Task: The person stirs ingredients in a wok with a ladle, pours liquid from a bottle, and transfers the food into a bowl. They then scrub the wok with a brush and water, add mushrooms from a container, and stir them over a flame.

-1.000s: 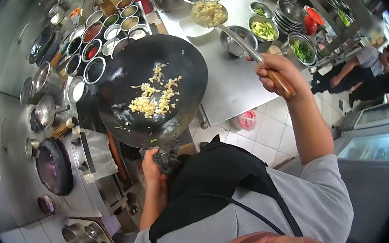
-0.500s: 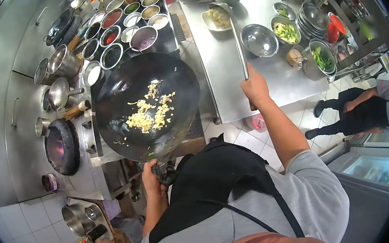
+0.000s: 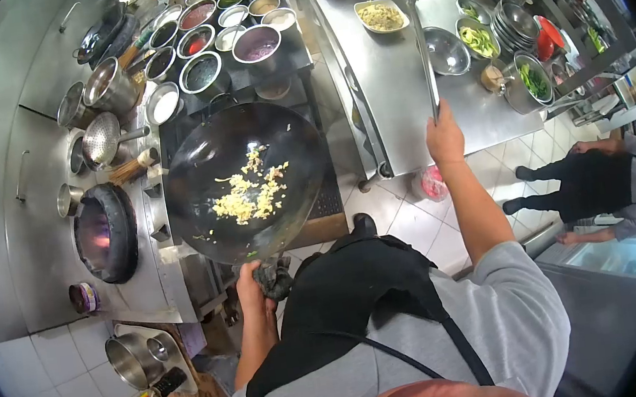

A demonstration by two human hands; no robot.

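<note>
My left hand is closed at the near rim of a large black wok, with a dark cloth bunched beside the fingers. Bits of yellow scrambled egg mixed with other scraps lie in the wok. In my right hand is the long metal handle of a ladle, stretched out over the steel table. The ladle's head is near the large steel bowl at the back. A white dish heaped with pale yellowish food stands left of the ladle.
Several seasoning pots stand behind the wok. The steel table holds a steel bowl and containers of cut greens. At left are a strainer and a burner. Another person stands at right.
The ladle's head has left the white dish and moved right, towards the large steel bowl. My right hand has shifted right with it. My left hand stays at the wok's rim.
</note>
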